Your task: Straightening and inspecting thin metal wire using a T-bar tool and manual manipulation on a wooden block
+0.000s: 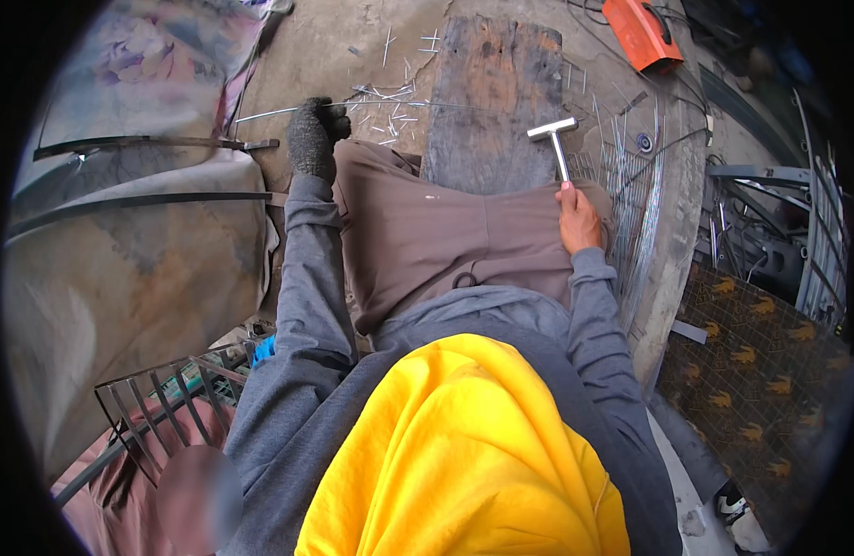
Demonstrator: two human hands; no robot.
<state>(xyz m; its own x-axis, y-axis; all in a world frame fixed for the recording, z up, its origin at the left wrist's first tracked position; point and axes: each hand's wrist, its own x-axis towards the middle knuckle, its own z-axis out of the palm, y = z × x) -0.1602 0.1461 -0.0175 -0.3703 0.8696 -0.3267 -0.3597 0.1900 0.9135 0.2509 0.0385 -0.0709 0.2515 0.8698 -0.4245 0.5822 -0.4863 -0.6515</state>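
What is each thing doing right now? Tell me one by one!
Left hand: gloved, closed around a thin wire.
Wire: straight, lying across the ground and the plank's edge.
Right hand: bare, gripping the hammer handle.
Hammer: head raised over the plank.
Plank: lying flat, worn.
Cut wire bits: scattered loose.

Grey long sleeves, dark knit glove on left hand [316, 137], bare right hand [580, 221], yellow front, brown trousers

Rough weathered wood plank [490, 102], shiny metal hammer [556, 139], thin bright wire [269, 113], dark knit glove on left hand [316, 137].
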